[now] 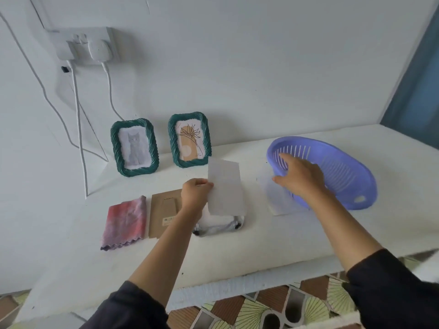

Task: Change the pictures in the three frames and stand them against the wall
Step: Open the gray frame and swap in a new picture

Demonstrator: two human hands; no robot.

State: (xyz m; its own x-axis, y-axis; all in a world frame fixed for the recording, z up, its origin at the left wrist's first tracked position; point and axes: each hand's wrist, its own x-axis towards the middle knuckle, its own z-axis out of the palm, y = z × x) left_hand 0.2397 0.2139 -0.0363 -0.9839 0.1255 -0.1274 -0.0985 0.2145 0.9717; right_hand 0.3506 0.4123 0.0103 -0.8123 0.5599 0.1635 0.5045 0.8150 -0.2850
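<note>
Two green rope-edged frames stand against the wall: one with a grey cat picture (pixel 134 147), one with a plant drawing (pixel 190 139). My left hand (pixel 195 194) pinches a pale picture sheet (pixel 225 188) by its left edge, held up with its blank side toward me. Under the sheet lies a third frame (pixel 219 225), mostly hidden. A brown cardboard frame back (pixel 164 213) lies flat to its left. My right hand (pixel 298 175) hovers with fingers apart over the rim of a purple basket (pixel 332 172), above a white sheet (pixel 279 200) on the table.
A folded pink and purple cloth (pixel 124 222) lies at the left of the white table (pixel 237 255). A wall socket with plugs (pixel 89 47) and hanging white cables (pixel 79 129) is at the upper left. A patterned floor shows below the table's front edge.
</note>
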